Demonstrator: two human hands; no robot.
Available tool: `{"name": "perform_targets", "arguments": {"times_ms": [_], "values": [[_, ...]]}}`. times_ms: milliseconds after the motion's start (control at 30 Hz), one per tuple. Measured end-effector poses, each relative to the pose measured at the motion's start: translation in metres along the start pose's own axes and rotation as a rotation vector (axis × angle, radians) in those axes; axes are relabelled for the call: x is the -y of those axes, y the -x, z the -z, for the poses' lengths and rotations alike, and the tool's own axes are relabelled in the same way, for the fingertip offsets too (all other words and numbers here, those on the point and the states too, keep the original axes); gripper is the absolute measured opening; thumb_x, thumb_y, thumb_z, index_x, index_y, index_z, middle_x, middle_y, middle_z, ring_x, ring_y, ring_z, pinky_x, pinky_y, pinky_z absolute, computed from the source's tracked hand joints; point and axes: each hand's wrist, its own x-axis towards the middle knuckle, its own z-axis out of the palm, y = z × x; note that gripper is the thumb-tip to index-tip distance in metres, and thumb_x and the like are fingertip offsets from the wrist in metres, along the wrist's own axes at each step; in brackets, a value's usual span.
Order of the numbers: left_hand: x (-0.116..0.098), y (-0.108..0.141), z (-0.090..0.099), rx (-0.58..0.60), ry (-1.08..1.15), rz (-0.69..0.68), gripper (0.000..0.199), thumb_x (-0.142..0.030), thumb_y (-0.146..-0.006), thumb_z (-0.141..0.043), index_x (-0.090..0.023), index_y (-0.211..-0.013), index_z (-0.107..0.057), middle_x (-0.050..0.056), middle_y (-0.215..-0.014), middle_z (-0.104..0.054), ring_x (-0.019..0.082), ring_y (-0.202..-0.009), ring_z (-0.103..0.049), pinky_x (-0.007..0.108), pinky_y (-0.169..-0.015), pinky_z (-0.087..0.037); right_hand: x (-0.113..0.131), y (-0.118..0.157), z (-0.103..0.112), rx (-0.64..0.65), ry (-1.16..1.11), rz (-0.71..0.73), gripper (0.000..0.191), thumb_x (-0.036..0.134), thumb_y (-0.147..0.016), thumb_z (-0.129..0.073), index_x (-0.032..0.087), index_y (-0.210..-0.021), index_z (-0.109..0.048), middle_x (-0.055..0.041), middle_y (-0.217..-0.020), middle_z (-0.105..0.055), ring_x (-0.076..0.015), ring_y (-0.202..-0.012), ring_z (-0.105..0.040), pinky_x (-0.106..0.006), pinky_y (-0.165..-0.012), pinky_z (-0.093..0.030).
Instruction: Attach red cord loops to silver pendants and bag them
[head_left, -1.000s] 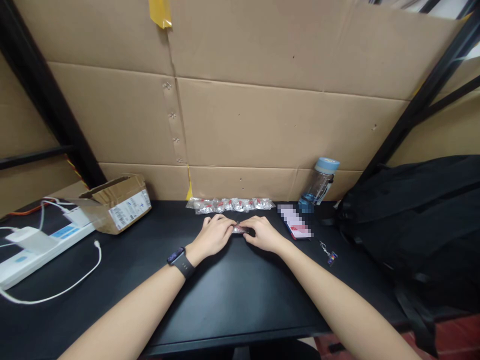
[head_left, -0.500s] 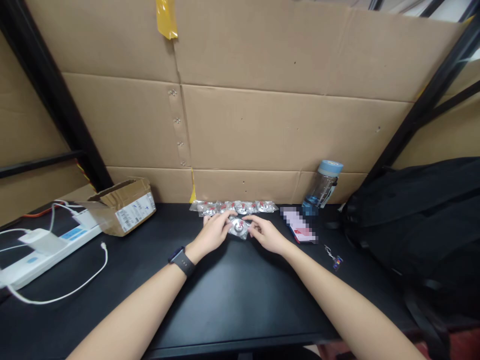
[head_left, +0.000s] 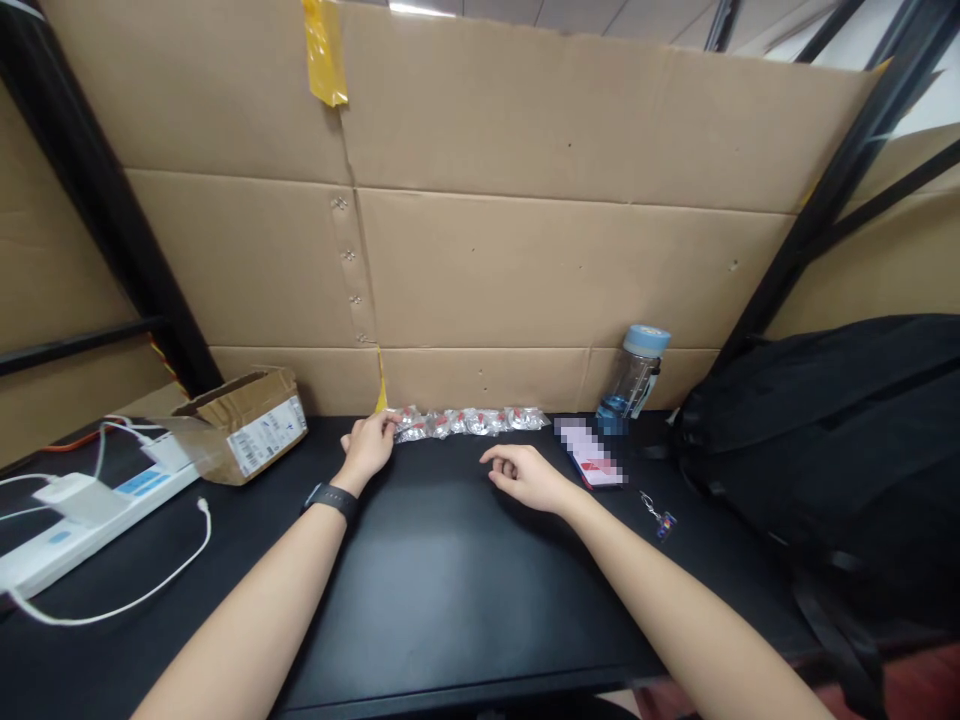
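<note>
Along the back of the black desk lies a row of small clear plastic packets (head_left: 480, 422), each with something silvery and a red mark inside; their exact contents are too small to make out. My left hand (head_left: 369, 445), a dark watch on its wrist, is at the row's left end. Its fingers are closed on the edge of a clear plastic packet (head_left: 407, 414) there. My right hand (head_left: 531, 477) hovers in front of the row's right half, holding nothing, its index finger reaching forward and the others loosely bent, apart from the thumb.
An opened cardboard box (head_left: 262, 440) and a white power strip (head_left: 97, 520) with chargers and cable lie left. To the right are a blurred phone (head_left: 589, 450), a blue-lidded bottle (head_left: 634, 380), a keychain (head_left: 661, 520) and a black backpack (head_left: 840, 440). Cardboard (head_left: 480, 290) walls the back.
The packet held between both hands in front of the row now lies against the row. My left hand has moved left to the row's end; my right hand has let go and drawn back slightly.
</note>
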Motion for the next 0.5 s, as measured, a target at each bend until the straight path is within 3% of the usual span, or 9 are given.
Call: {"name": "perform_targets", "arguments": {"times_ms": [133,233,367,500], "values": [[0.001,-0.003,0.003,-0.038,-0.031,0.037,0.033,-0.025,-0.096,-0.047,-0.027,-0.117,-0.072,0.006,-0.130,-0.071,0.028,-0.124,-0.060,0.042,-0.103,-0.043,0.003,0.000,0.003,0.011,0.045,0.017,0.021,0.018,-0.088,-0.060,0.017,-0.104,-0.073,-0.0018,-0.078,-0.068,-0.0124,-0.065,-0.060,-0.023,-0.066,-0.047],[0.008,-0.006,0.016,-0.064,-0.052,0.100,0.037,-0.028,-0.096,-0.046,-0.026,-0.123,-0.071,0.006,-0.127,-0.073,0.026,-0.121,-0.063,0.037,-0.101,-0.045,0.002,0.000,0.003,0.015,0.066,0.043,0.020,0.017,-0.087,-0.061,0.017,-0.101,-0.074,-0.0033,-0.081,-0.070,-0.0128,-0.067,-0.062,-0.023,-0.067,-0.048],[0.031,-0.009,0.035,0.010,-0.104,0.226,0.033,-0.027,-0.088,-0.052,-0.028,-0.107,-0.079,0.004,-0.118,-0.076,0.031,-0.115,-0.066,0.042,-0.097,-0.047,-0.001,0.000,0.002,0.032,0.072,0.059,0.019,0.016,-0.086,-0.061,0.016,-0.098,-0.075,-0.0046,-0.083,-0.071,-0.0129,-0.066,-0.063,-0.023,-0.066,-0.048],[0.045,-0.008,0.041,0.083,-0.159,0.327,0.029,-0.029,-0.083,-0.055,-0.027,-0.098,-0.080,0.007,-0.113,-0.078,0.036,-0.110,-0.067,0.046,-0.092,-0.048,-0.006,0.000,0.001,0.043,0.088,0.063,0.019,0.015,-0.086,-0.061,0.016,-0.098,-0.075,-0.0046,-0.085,-0.072,-0.0126,-0.067,-0.063,-0.023,-0.067,-0.049]]}}
